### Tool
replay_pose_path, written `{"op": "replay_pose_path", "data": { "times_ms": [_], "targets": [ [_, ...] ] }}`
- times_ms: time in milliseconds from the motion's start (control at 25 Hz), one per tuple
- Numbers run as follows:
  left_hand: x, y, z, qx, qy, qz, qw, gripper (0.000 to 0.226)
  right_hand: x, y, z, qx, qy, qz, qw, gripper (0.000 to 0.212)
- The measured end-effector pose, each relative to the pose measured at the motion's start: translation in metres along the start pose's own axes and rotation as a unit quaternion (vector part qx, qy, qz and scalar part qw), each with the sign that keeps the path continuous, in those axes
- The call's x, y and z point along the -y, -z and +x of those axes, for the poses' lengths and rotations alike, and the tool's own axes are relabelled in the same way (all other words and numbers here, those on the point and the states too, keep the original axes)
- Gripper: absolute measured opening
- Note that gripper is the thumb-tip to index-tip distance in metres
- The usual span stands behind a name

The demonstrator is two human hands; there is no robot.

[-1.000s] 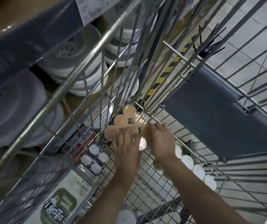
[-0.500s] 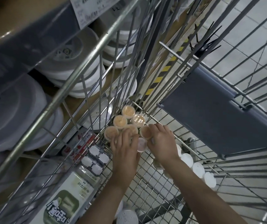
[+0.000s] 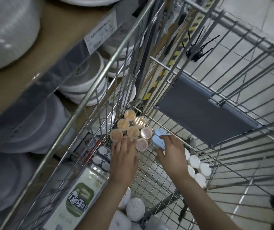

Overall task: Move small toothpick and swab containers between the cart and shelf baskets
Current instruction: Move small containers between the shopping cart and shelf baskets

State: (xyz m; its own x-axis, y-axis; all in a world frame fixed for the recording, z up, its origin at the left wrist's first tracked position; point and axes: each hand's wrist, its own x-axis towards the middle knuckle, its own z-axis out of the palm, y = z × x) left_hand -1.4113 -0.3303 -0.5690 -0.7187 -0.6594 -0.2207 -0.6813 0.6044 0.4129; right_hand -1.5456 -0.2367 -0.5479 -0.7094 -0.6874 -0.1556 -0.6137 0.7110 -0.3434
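Inside the wire cart (image 3: 149, 176), round toothpick containers (image 3: 129, 128) stand clustered in its far corner. The left hand (image 3: 123, 156) rests straight fingers against the nearest ones, while the right hand (image 3: 171, 153) grips two pale blue containers (image 3: 157, 140) just beside the cluster.

Right hand (image 3: 171, 151) hides part of the blue containers (image 3: 157, 141).

Your wire cart (image 3: 151, 176) has a mesh floor, and up at its 11 o'clock corner you've got a tight cluster of round toothpick containers (image 3: 129, 128) standing on it, touching each other. Over at 3 o'clock a row of white-lidded containers (image 3: 197, 168) sits along the side wall. Down at 6 o'clock there's a white perforated-lid container (image 3: 135, 209) on the mesh too.
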Motion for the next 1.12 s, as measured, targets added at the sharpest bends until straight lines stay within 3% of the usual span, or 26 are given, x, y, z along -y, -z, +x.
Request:
{"op": "replay_pose_path", "data": {
  "times_ms": [200,400,560,800,1120],
  "targets": [
    [-0.002,0.075,-0.053,0.057,0.002,-0.029,0.998,0.048,0.019,0.048,-0.076,0.049,-0.068,0.008,0.996,0.036],
    [-0.013,0.158,-0.123,0.148,-0.086,0.011,0.985,0.045,0.054,0.109,-0.178,0.142,-0.076,-0.006,0.987,0.042],
    [-0.02,0.206,-0.184,0.178,-0.134,0.046,0.974,0.047,0.077,0.149,-0.261,0.169,-0.088,0.018,0.982,0.046],
    [-0.022,0.28,-0.296,0.092,-0.068,-0.057,0.992,0.043,0.109,0.2,-0.356,0.111,-0.047,0.093,0.988,0.041],
    [0.01,0.319,-0.539,-0.1,0.085,-0.214,0.968,0.028,0.153,0.221,-0.48,0.159,0.128,0.091,0.975,0.036]
  ]
}}
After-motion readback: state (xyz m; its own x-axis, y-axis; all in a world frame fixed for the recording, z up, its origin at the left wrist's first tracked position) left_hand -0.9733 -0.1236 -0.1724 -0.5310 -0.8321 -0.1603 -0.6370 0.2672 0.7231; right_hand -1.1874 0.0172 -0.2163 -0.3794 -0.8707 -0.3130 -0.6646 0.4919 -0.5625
